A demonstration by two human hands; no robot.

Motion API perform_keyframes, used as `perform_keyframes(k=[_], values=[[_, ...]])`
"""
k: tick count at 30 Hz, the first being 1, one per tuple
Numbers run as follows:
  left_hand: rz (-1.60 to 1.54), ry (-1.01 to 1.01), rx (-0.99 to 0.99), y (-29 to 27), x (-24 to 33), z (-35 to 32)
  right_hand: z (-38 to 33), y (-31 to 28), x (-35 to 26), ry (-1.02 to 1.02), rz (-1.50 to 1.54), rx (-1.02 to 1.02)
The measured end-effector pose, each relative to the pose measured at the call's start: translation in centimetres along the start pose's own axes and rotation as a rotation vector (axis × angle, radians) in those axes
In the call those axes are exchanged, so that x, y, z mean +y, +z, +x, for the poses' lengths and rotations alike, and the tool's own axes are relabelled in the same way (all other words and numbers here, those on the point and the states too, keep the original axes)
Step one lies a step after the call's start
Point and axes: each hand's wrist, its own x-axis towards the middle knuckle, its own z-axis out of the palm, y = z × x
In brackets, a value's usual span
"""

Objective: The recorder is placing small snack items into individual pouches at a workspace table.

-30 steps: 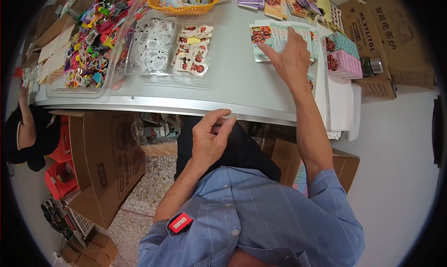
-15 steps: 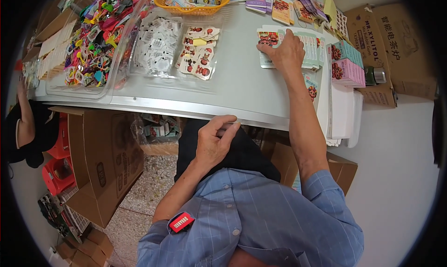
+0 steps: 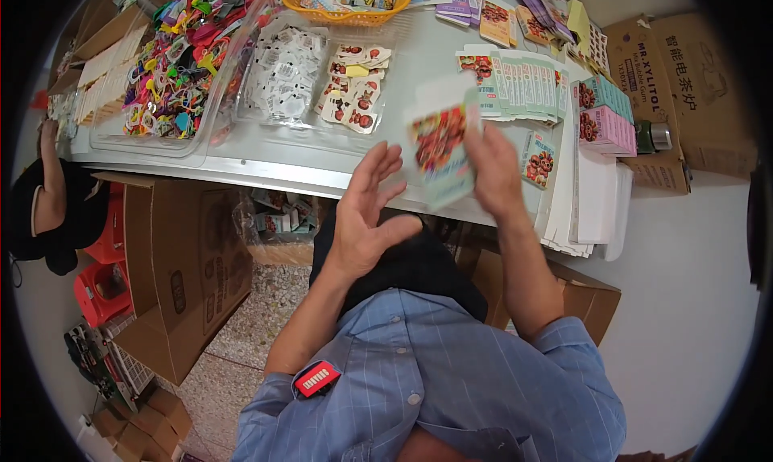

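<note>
Above the table's front edge, my right hand (image 3: 495, 168) grips a flat light-green printed carton (image 3: 441, 144) with red cartoon figures on it; it is smeared by motion. My left hand (image 3: 366, 212) is open just left of the carton, fingers spread, with nothing in it. Farther back on the table lies a fanned row of similar light-green cartons (image 3: 523, 84). A single matching carton (image 3: 538, 159) lies nearer, by a stack of white sheets (image 3: 568, 212).
A clear tray holds colourful plastic trinkets (image 3: 173, 84). Beside it, another tray holds small white packets (image 3: 283, 72) and figure stickers (image 3: 353, 100). A yellow basket (image 3: 346, 15) stands behind. Small pink and green boxes (image 3: 604, 128) stand right. At far left another person's arm (image 3: 50, 172) shows.
My right hand has come from the fanned row toward me, carrying a carton. My left hand has risen and opened toward it.
</note>
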Motion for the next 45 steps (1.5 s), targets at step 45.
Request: perform_keyframes(k=[45], values=[[0.263,-0.261,0.332,-4.9,-5.2,-9.8,-9.8,6.9,12.0,0.258,0.228,-0.293]])
